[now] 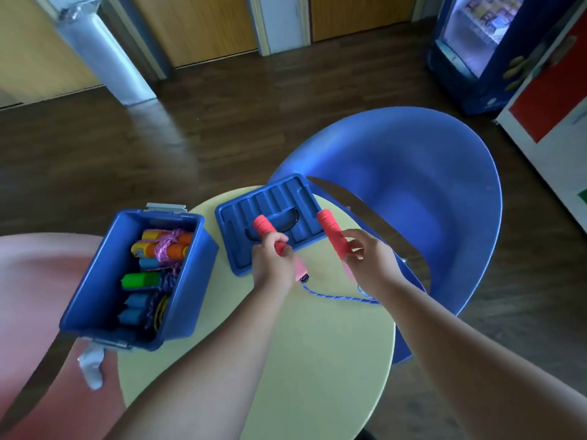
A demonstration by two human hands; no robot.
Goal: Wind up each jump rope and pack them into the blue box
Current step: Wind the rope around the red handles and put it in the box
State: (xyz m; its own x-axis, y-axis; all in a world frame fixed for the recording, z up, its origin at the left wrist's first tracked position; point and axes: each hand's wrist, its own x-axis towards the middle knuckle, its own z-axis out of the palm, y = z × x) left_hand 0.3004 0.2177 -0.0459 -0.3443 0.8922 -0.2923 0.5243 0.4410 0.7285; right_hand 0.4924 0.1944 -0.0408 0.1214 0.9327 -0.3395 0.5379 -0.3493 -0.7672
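Left grip (273,263) is clenched round the lower end of the left handle (264,228), a red foam one. Top of the handle sticks up & away from the fist, tilted left. Right grip (370,262) pinches the right handle (330,228) low down betw. thumb & fingertips, other fingers loosely spread; that handle also pokes up past the grip. Both handles are held above the worktop (317,360), apart, approx. parallel, over the near edge of the lid (276,198), which lies inner side up. Blue cord (336,296) hangs from under both grips & sags onto the worktop betw. the wrists, not wound. Blue box (185,296) sits open at the left edge of the worktop, well left of the left grip, w/ wound ropes (158,249) packed inside. Blue chair (413,185) stands behind the worktop.
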